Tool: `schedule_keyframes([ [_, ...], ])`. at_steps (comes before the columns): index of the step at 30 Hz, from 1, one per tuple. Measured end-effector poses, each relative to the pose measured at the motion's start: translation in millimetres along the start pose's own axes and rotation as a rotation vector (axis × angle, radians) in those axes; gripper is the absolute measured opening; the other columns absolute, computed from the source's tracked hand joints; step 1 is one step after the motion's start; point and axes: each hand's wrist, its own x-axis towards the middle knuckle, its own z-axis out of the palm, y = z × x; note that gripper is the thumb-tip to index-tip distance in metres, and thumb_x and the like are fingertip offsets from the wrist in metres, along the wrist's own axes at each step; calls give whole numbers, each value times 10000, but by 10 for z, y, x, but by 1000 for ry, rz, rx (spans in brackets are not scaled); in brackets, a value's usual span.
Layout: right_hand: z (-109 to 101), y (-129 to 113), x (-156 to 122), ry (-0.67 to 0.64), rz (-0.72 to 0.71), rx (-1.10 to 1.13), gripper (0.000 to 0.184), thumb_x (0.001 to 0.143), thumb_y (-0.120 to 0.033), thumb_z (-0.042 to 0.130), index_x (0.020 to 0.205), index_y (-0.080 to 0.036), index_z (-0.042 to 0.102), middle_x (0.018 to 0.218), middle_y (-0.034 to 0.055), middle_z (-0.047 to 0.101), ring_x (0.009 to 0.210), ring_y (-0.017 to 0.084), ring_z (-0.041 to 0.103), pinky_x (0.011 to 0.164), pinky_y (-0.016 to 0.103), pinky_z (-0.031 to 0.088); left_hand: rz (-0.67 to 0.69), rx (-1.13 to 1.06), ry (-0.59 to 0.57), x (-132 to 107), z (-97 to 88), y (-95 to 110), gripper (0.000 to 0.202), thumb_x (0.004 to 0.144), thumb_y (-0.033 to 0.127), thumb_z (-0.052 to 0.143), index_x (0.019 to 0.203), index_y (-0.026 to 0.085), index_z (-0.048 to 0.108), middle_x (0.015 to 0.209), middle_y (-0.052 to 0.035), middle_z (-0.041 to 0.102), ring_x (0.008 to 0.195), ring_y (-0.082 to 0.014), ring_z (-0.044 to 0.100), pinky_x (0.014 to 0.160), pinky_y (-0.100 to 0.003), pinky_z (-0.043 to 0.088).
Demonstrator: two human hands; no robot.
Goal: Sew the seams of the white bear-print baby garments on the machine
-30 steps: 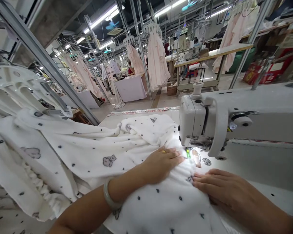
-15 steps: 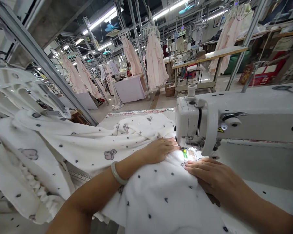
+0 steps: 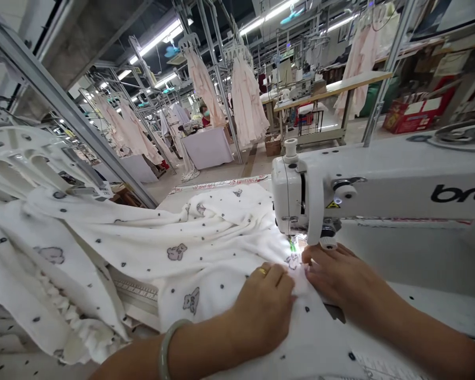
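Note:
White fleece fabric (image 3: pixel 237 248) printed with grey bears and dark spots lies across the sewing table and runs under the needle area of a white sewing machine (image 3: pixel 293 190). In front of the needle, my left hand (image 3: pixel 265 306) has its fingers curled down and closed on the fabric. Close by on the right, just below the presser foot, my right hand (image 3: pixel 336 274) pinches the fabric's edge between thumb and fingers. A lamp lights the green-marked presser foot (image 3: pixel 292 246) brightly. The fingertips of both hands are partly hidden in the cloth.
White hangers (image 3: pixel 27 153) hold more of the printed fabric at the left. A metal post (image 3: pixel 75 116) slants up beside them. A measuring scale (image 3: pixel 136 290) shows on the table edge. Further back hang pink garments (image 3: pixel 247 100), near another sewing table (image 3: pixel 332 92).
My left hand has drawn back from beside the needle toward me, its flat fingers now curled on the fabric. My right hand has gone from lying flat to pinching the edge. The view has shifted slightly.

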Motion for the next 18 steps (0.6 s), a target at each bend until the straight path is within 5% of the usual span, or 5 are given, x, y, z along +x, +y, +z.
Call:
schedule_keyframes([
  [2, -13, -3, 16, 2, -42, 4, 189, 1020, -171, 445, 950, -250, 601, 899, 22, 745, 822, 234, 720, 783, 402, 506, -1, -120, 69, 10, 3, -104, 164, 1014, 165, 455, 1038, 181, 616, 1111, -118, 716, 1005, -267, 655, 928, -426, 561],
  [6, 38, -3, 26, 14, -125, 7, 251, 1072, -158, 418, 1071, -249, 652, 1038, 39, 759, 901, 223, 708, 806, 388, 491, -166, -403, 190, 101, -34, -267, 226, 1085, 322, 431, 917, 219, 542, 845, -26, 650, 782, -183, 611, 768, -309, 528],
  [9, 130, 1, 2, 26, -184, -10, 279, 1046, -79, 418, 1050, -200, 670, 981, 72, 736, 911, 247, 679, 838, 410, 502, -99, -402, 208, 179, -12, -391, 259, 1093, 379, 387, 940, 228, 531, 841, -24, 640, 766, -180, 608, 751, -302, 522],
  [14, 170, 28, -31, 5, -302, -29, 329, 1004, 1, 412, 1001, -157, 701, 951, 108, 731, 909, 274, 631, 988, 490, 498, 160, -196, 64, 335, -32, -620, 288, 1066, 403, 341, 969, 219, 541, 865, -67, 669, 787, -211, 629, 785, -350, 535],
  [18, -14, 53, -11, -76, -336, 36, 258, 1045, -81, 479, 1138, -176, 701, 1036, 77, 730, 960, 231, 646, 957, 417, 511, 16, -135, -64, 369, -170, -521, 289, 1062, 467, 443, 967, 215, 549, 875, -45, 689, 802, -209, 645, 771, -344, 531],
])
